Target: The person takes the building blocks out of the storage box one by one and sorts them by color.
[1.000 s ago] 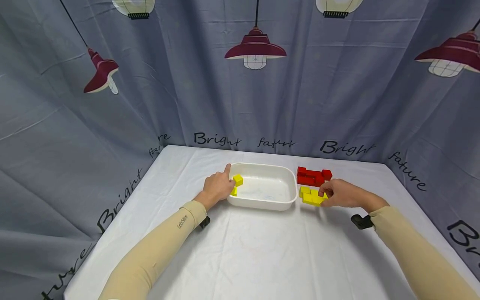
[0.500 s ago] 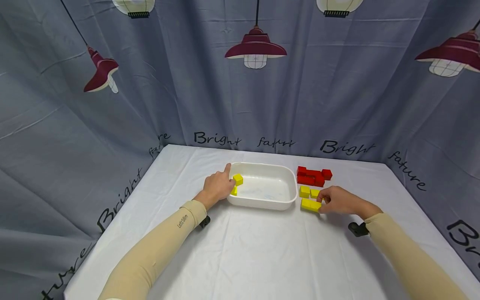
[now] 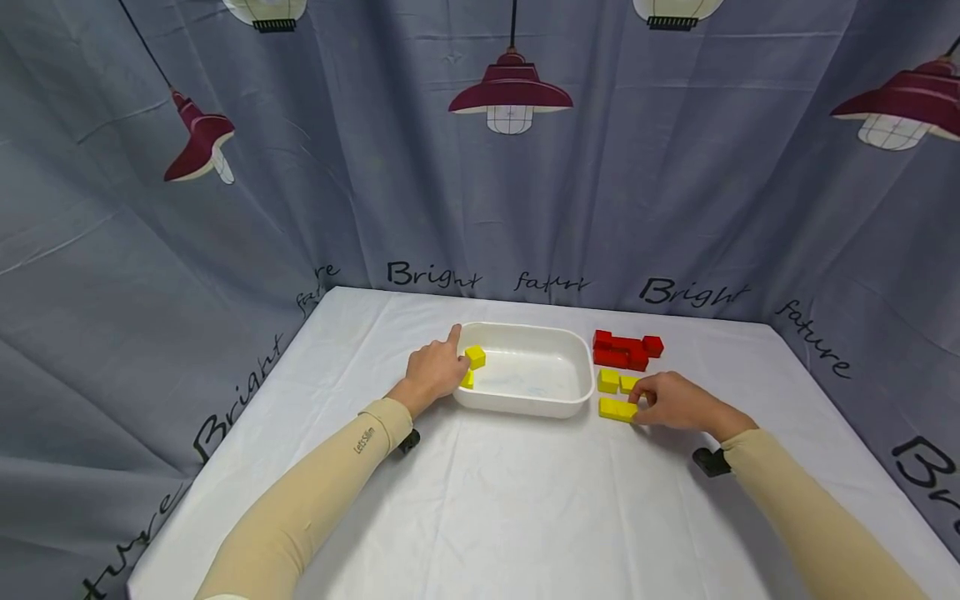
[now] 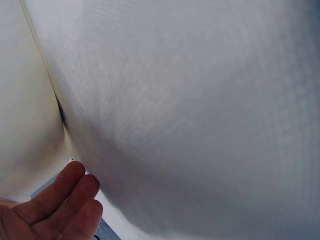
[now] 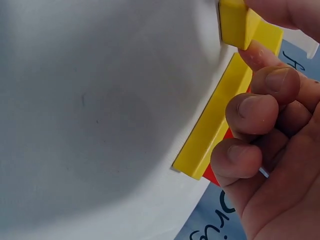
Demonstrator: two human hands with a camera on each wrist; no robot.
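Observation:
A white plastic tub [image 3: 517, 408] stands on the white tabletop, with two yellow blocks [image 3: 476, 357] at its left end. My left hand [image 3: 432, 371] holds the tub's left wall, thumb over the rim and fingers outside; those fingers [image 4: 70, 195] show low in the left wrist view. To the right of the tub, my right hand [image 3: 675, 404] pinches a yellow block [image 5: 233, 22] between thumb and index finger, its other fingers curled. This block [image 3: 617, 409] lies at the table surface. Behind it are more yellow blocks [image 3: 608, 381], partly hidden by the hand.
Several red blocks [image 3: 621, 350] lie grouped behind the yellow ones, right of the tub. A grey-blue curtain [image 3: 420, 200] printed with lamps and lettering rises behind the table and along its sides.
My right hand has drawn a yellow block toward the front, apart from the other yellow blocks, then shifted slightly left. The left hand and tub have stayed in place.

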